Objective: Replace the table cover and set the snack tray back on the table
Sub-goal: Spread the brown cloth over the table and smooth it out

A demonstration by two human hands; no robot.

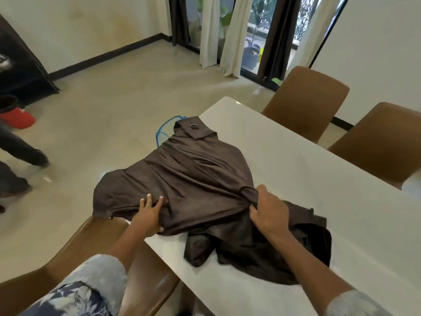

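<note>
The table cover (182, 174), a dark brown cloth, lies bunched and only half unfolded on the near end of the white desk (307, 169), its left part hanging past the desk's edge and a darker heap of it crumpled at the near right. A flap with a small ring (195, 127) shows at its far tip. The left hand (151, 215) pinches a fold at the cloth's near left, fingers on top and thumb beneath; the right hand (266, 212) is clenched round a gathered bunch near the middle. The step in hand looks like spreading the cover. To do it well, each hand should probably work along to a true corner or hem rather than a mid-cloth bunch, then lift and draw the cloth apart and across the desk so the heap unrolls instead of dragging, and check the overhang is even on both long sides before smoothing. The snack tray is not clearly in view; a blue-rimmed object (163, 131) peeks out behind the cover's far end, and I cannot tell what it is. Brown chairs (305, 99) stand round the desk, and another person's legs (25, 151) cross the floor at the left.
</note>
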